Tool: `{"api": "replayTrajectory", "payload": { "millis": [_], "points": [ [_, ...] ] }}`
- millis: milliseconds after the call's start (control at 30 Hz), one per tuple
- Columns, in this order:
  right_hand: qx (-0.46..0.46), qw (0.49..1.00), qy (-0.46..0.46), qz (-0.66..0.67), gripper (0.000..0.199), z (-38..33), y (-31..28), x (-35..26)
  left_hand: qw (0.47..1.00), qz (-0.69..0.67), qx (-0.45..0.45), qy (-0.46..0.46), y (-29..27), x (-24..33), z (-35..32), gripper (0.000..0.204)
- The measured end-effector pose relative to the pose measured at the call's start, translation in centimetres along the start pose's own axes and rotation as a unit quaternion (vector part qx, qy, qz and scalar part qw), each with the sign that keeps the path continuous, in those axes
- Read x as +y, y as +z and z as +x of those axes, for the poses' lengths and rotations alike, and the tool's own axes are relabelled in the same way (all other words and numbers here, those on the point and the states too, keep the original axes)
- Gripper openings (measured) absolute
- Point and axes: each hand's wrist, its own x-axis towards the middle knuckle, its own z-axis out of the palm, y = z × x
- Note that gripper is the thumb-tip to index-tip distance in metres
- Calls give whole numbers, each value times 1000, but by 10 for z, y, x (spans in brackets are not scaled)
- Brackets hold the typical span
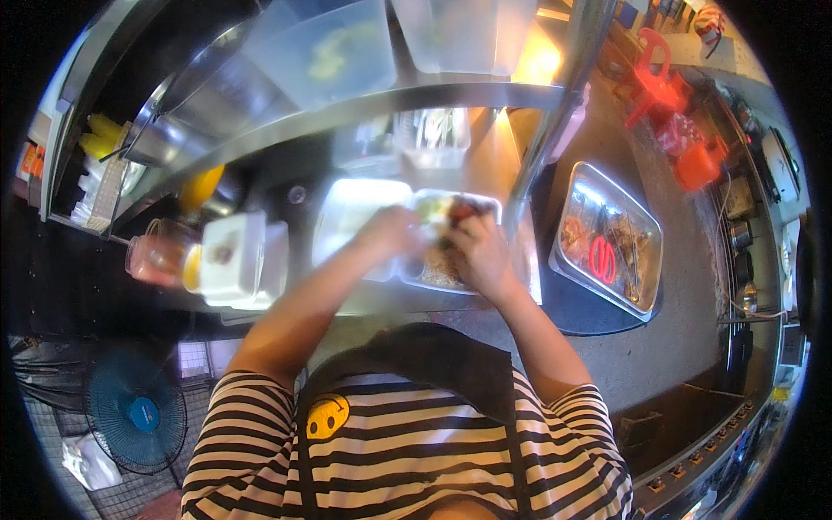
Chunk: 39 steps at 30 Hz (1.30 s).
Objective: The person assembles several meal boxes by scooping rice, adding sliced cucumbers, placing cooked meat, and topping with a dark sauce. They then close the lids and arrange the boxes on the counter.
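An open white foam takeaway box [361, 192] lies in front of me, its lid half on the left and its filled half on the right. Brown grainy food [438, 267], perhaps rice, fills the near part; green pieces [427, 209] and a dark red item [464, 211] sit at the far side. My left hand [390, 231] is over the middle of the box, its fingers smeared by motion. My right hand [481, 253] reaches over the filled half with fingers curled in at the dark red item; what they pinch is hidden.
Stacked white foam boxes [234, 256] stand at left beside a pink-filled tub [158, 257]. A metal tray [569, 273] with food and red-handled tongs or scissors [602, 260] is at right. A steel shelf edge [347, 121] and post [555, 121] cross ahead. A fan [139, 416] stands lower left.
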Motion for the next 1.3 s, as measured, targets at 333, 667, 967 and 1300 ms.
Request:
{"api": "replayTrajectory", "payload": {
  "millis": [333,667,967,1300],
  "points": [
    [-4,1000,20,7,24,1,3,-3,996,-21,-84,-1,8,-28,25,20],
    [168,949,260,62,35,-33,-3,15,864,226,433,-120,28,-120,-29,43],
    [88,679,483,546,18,-53,-2,32,939,-218,222,-146,-11,-119,-82,49],
    [67,514,488,703,15,-62,-8,14,965,30,247,89,46,80,-57,81]
  ]
}}
